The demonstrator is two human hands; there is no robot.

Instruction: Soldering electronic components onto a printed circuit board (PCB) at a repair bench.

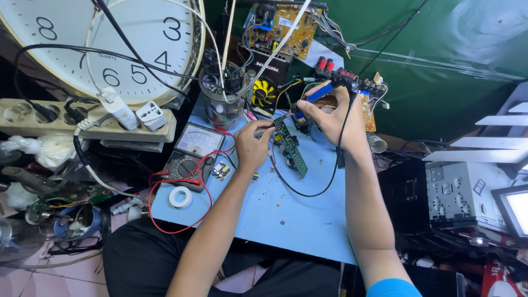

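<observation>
A narrow green circuit board (pixel 292 148) stands on edge on the light blue work mat (pixel 286 209). My left hand (pixel 252 144) pinches a thin wire or strand of solder at the board's upper end. My right hand (pixel 333 113) grips a soldering iron with a blue handle (pixel 319 92), its tip angled down to the same spot on the board. The iron's black cord (pixel 308 187) loops across the mat. Both forearms reach in from the bottom of the view.
An analog multimeter (pixel 193 148) with red leads lies left of the board, a white tape roll (pixel 180 197) beside it. A clear jar of tools (pixel 223 102), a yellow circuit board (pixel 280 27), a wall clock (pixel 110 44), a power strip (pixel 82 124) and a grey stereo chassis (pixel 462 192) surround the mat.
</observation>
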